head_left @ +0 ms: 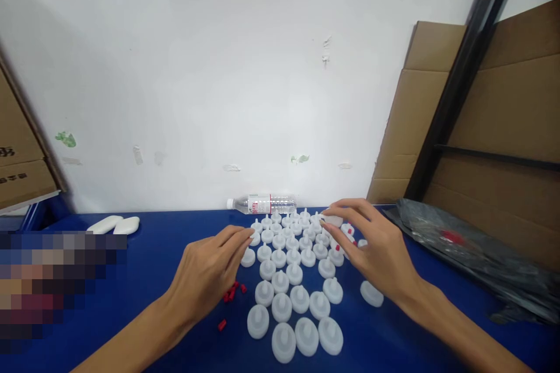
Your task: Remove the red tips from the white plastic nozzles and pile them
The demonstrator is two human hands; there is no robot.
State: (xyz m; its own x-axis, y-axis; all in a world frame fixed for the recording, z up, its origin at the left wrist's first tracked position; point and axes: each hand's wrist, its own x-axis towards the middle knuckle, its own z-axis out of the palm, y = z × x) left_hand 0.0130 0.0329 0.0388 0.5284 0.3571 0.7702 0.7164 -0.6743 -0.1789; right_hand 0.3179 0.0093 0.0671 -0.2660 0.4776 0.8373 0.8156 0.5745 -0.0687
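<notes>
Several white round plastic caps (294,280), each with a raised knob, stand in close rows on the blue table (149,268). My left hand (210,271) hovers low at the left side of the rows, its fingers loosely curled and its fingertips touching a cap at the edge. My right hand (371,245) reaches over the far right corner of the rows and pinches a white cap (331,221) between thumb and forefinger. A few small red pieces (231,294) lie on the table just under my left hand.
A clear water bottle (262,204) lies on its side against the white wall behind the caps. Two white oval objects (114,225) lie at the far left. A dark plastic bag (472,250), cardboard sheets (516,116) and a black frame stand to the right.
</notes>
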